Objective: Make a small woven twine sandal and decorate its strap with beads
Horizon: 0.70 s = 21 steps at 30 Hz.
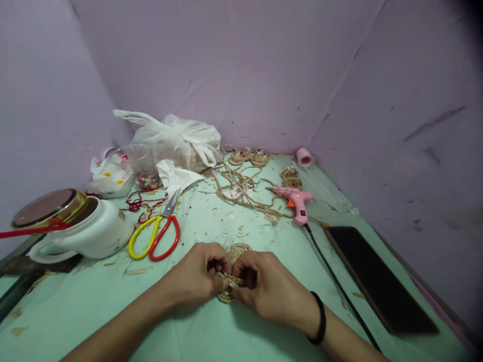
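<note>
Both hands pinching a coiled jute-twine piece (234, 274) flat on the mint-green table (264, 332), near its front edge. Left hand (198, 276) and right hand (264, 286) curled in, fingertips pressed onto a short twine strand across the coils. Long axis running front to back, far round end pointing toward the pink glue gun (296, 202). Left of that gun, red-and-yellow scissors (156, 236); right of it, a dark phone (377, 276).

Both forearms reach in from the near edge and meet at the middle. The left hand (198, 274) and right hand (266, 286) sit knuckles up, fingers (221, 264) curled inward and pinched together, fingertips nearly touching. A black band circles the right wrist.
</note>
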{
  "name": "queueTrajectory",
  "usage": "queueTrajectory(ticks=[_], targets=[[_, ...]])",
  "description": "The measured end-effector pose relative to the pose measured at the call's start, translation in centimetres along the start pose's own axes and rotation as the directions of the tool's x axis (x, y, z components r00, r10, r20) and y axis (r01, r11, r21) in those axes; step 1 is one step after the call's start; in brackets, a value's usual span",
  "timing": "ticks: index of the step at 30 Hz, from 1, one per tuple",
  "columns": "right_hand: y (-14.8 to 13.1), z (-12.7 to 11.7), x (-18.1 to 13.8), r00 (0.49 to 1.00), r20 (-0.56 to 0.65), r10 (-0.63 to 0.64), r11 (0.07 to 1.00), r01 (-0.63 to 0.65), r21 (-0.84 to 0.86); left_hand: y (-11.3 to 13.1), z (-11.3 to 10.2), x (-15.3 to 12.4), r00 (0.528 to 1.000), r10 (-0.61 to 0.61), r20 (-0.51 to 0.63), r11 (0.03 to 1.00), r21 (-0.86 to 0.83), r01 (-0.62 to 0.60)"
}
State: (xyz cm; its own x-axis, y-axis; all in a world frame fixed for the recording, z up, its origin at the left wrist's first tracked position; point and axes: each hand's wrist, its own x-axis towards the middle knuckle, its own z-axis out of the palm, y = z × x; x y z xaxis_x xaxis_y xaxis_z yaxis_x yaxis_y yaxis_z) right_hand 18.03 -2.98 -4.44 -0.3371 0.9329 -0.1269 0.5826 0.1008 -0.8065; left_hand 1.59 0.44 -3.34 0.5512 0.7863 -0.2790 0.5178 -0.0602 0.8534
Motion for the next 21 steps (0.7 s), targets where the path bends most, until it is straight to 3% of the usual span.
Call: queueTrajectory(ticks=[10, 21], targets=[[0.42, -0.13, 0.26, 0.998, 0.032, 0.056, 0.993, -0.059, 0.098, -0.38, 0.45, 0.09, 0.998, 0.051, -0.046, 0.997, 0.051, -0.049], [0.53, -0.09, 0.15, 0.998, 0.023, 0.052, 0.995, -0.053, 0.078, -0.1, -0.37, -0.08, 0.99, 0.129, 0.057, 0.973, 0.185, -0.137]])
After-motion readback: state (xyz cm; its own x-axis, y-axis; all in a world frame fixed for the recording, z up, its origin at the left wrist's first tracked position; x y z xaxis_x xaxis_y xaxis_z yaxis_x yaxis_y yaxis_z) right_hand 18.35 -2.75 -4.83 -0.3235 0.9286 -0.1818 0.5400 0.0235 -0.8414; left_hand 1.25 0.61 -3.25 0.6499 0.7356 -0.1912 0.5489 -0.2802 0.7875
